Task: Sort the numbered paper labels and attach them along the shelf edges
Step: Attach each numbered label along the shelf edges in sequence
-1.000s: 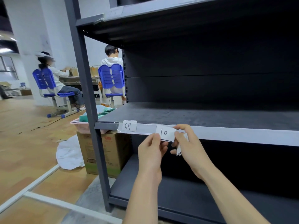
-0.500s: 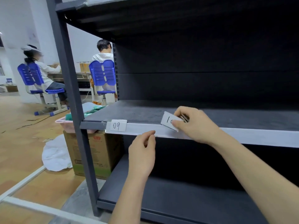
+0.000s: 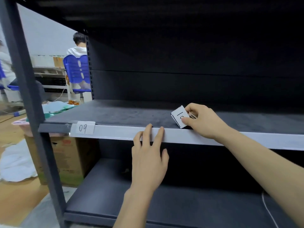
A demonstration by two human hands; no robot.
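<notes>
Now the right hand pinches white handwritten labels; the left hand lays straight fingers on the shelf edge.

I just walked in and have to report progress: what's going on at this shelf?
A person is labelling the shelf's white edge strip. The 09 label already sits at its left end. The right hand pinches a small stack of labels, 10 on top, just behind the strip. The left hand rests straight fingers on the strip between them. The 10 is not yet attached.
</notes>
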